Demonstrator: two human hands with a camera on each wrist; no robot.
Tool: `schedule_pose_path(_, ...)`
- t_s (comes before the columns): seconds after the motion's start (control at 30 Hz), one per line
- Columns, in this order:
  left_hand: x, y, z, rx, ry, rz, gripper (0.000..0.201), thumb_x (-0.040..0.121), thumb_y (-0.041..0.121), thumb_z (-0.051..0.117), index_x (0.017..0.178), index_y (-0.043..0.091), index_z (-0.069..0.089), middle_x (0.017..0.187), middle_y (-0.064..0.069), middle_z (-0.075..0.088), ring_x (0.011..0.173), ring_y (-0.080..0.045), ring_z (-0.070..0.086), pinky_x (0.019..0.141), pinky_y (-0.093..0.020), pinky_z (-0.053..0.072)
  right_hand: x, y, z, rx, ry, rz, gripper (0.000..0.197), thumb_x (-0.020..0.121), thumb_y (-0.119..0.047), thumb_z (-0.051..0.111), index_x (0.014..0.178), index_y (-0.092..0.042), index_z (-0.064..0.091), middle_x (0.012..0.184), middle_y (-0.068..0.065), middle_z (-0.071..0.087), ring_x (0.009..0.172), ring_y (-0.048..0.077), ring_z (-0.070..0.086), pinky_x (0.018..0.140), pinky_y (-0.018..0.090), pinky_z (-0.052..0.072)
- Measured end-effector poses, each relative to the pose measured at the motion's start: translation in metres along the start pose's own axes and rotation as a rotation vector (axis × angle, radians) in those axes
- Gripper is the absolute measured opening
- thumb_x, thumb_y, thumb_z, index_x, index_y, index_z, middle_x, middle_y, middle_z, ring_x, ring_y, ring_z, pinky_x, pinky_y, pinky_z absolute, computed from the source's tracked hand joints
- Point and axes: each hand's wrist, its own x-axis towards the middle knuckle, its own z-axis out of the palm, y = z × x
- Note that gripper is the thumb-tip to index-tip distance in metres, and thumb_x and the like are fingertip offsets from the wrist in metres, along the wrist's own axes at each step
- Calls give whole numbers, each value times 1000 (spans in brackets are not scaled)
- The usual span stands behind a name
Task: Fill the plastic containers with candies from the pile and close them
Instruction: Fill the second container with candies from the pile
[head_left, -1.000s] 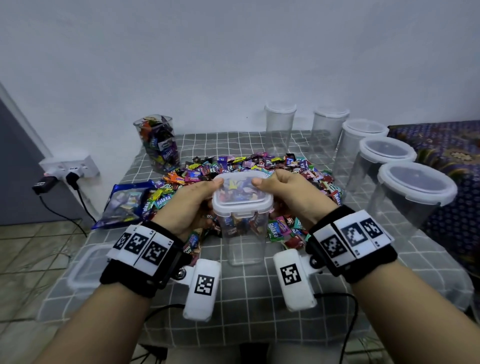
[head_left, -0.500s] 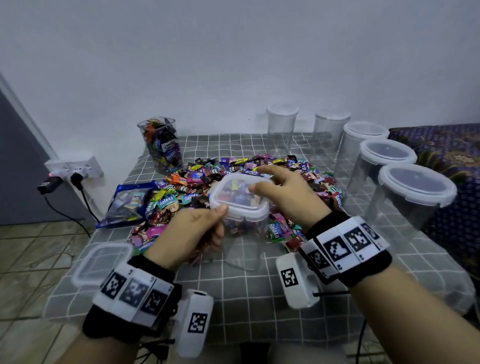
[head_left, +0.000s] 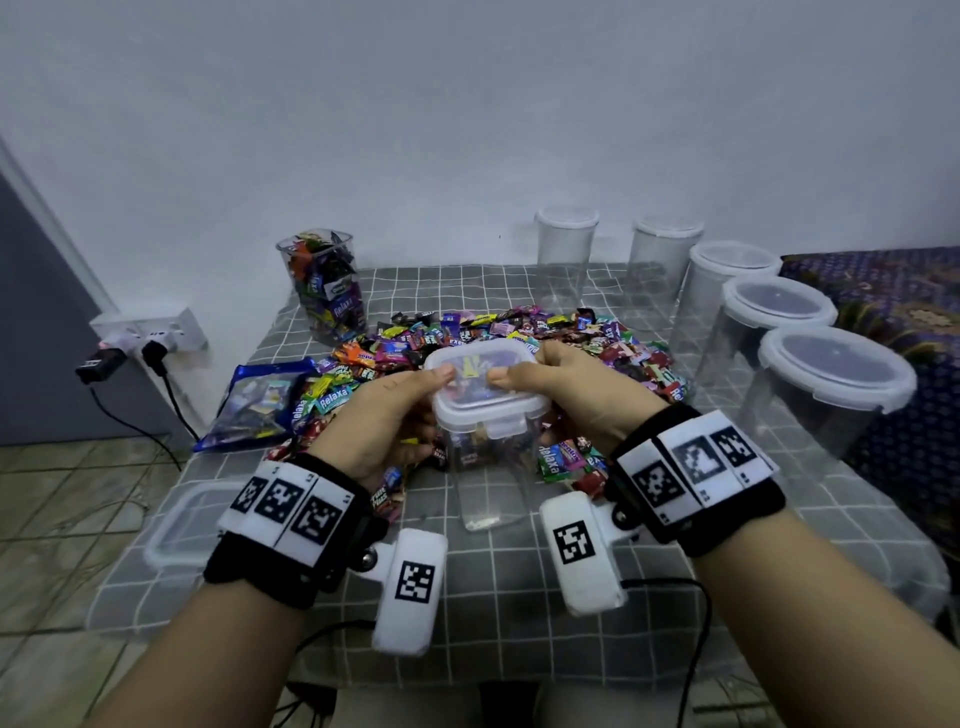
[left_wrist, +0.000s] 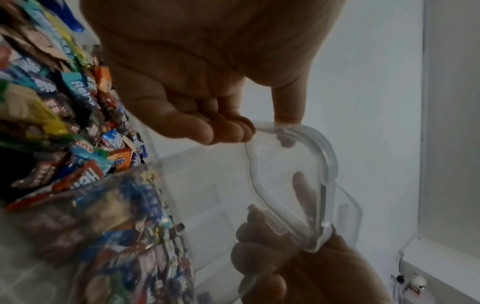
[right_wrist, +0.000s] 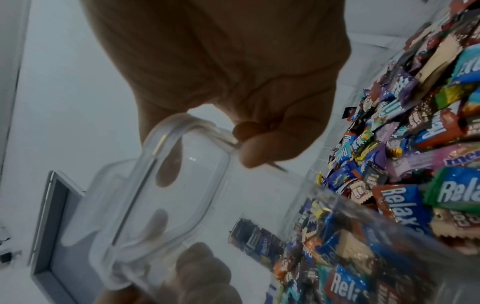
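- The plastic container (head_left: 485, 467) we are closing stands upright on the checked tablecloth (head_left: 498, 587) at the near edge of the candy pile (head_left: 524, 338), holding wrapped candies in its upper part; its lid (head_left: 483, 382) sits on top with the front latch flap (head_left: 501, 426) hanging down at the near side
- Our left hand (head_left: 384, 415) grips the lid's left side, thumb on top and fingers curled below the rim; our right hand (head_left: 571, 395) grips the right side the same way
- In the left wrist view the lid (left_wrist: 291, 174) shows from below, pinched between the left hand (left_wrist: 194, 72) above and the right hand (left_wrist: 298, 273) opposite; in the right wrist view the lid (right_wrist: 171, 185) shows likewise under the right hand (right_wrist: 233, 72)
- We cannot tell whether the lid is fully seated; the side latches are hidden by our fingers, and the container's lower part is hard to read through the clear wall
- We count five tall lidded containers (head_left: 831, 395) in a curved row at the far right, all see-through, and one open candy-filled container (head_left: 324, 286) at the far left
- A blue candy bag (head_left: 260, 402) lies left of the pile, near the table's left edge
- A spare lid (head_left: 179, 525) lies at the near left edge, partly behind our left wristband
- Bare cloth lies between the container and the near table edge; the lidded containers crowd the right side
- A wall socket (head_left: 150, 332) with plugs sits to the left beyond the table
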Motion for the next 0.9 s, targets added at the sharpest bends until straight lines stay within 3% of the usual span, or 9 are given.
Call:
schedule_pose_path(0.17,6,-2,1,-75,-4,-37,15,86,30,57,76,20,59,62,2,49,46,-6,44,45,-17,37,-6,1,1,56,39,-78,41,79,-26,73,97,-11,39,70,2,51,42,8,51,36,19,42)
schedule_pose_path(0.3,10,-5,1,-114,-19,-48,12,80,31,62,82,19,60,69,0,47,52,-9,41,55,-22,33,-5,7,4,95,75,-135,49,73,-33,77,99,-12,41,83,12,51,55,17,53,38,22,43)
schedule_pose_path(0.37,12,-6,-1,-135,-48,-57,31,68,33,72,91,16,60,62,3,47,45,-6,39,50,-19,34,-5,12,7,98,90,-159,63,61,-45,82,93,-12,39,85,10,46,66,20,52,49,30,46)
schedule_pose_path(0.47,16,-9,-4,-186,-97,-81,66,53,38,74,110,12,55,52,5,46,37,-5,36,37,-13,31,-9,20,5,143,37,-178,69,48,-53,77,92,-17,37,94,5,48,82,19,55,72,41,51)
schedule_pose_path(0.5,17,-10,-4,-206,-112,-87,75,48,41,74,114,11,55,52,5,46,37,-4,36,35,-13,31,-10,23,3,158,-5,-183,72,48,-52,79,97,-19,37,100,2,51,85,17,58,76,37,53)
schedule_pose_path(0.57,19,-10,-5,-228,-133,-97,77,49,40,74,117,11,54,53,5,47,36,-3,36,35,-13,30,-11,31,1,156,-103,-214,99,41,-52,87,118,-21,34,114,-3,56,100,11,61,85,27,52)
schedule_pose_path(0.63,20,-9,-4,-232,-147,-104,66,55,36,72,113,11,53,51,6,47,35,-3,35,36,-11,29,-7,43,5,140,-212,-265,115,45,-40,91,136,-11,27,129,4,55,119,16,55,99,30,46)
schedule_pose_path(0.73,20,-10,-5,-243,-162,-106,68,49,38,74,109,12,56,52,4,48,36,-3,36,35,-11,30,-2,55,12,88,-225,-274,110,55,-27,90,142,-11,25,138,11,49,127,23,50,107,46,39)
schedule_pose_path(0.9,21,-8,-5,-253,-185,-124,69,47,39,73,107,11,54,47,5,45,33,-3,34,34,-11,29,6,57,11,-163,-162,-357,94,49,-58,86,130,-26,51,135,5,51,126,20,49,107,45,38)
